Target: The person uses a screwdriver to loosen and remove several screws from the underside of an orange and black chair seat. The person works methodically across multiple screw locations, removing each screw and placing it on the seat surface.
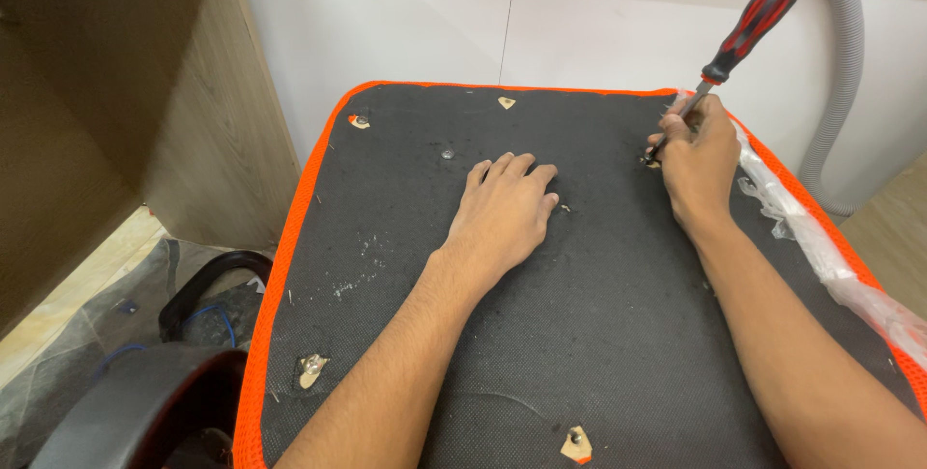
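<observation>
left hand (502, 213) flat, fingers apart, pressing seat base (599, 334) | right hand (697, 165) clamped on screwdriver (758, 20), tip at hole just left of knuckles | risk: tilted shaft may slip off the screw

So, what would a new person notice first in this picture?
Probably the black fabric panel with its bright orange edge, which fills the middle. Next, the red-and-black screwdriver at upper right: the right hand grips its shaft, with the tip at a hole in the fabric. The left hand rests flat on the panel near the centre.
</observation>
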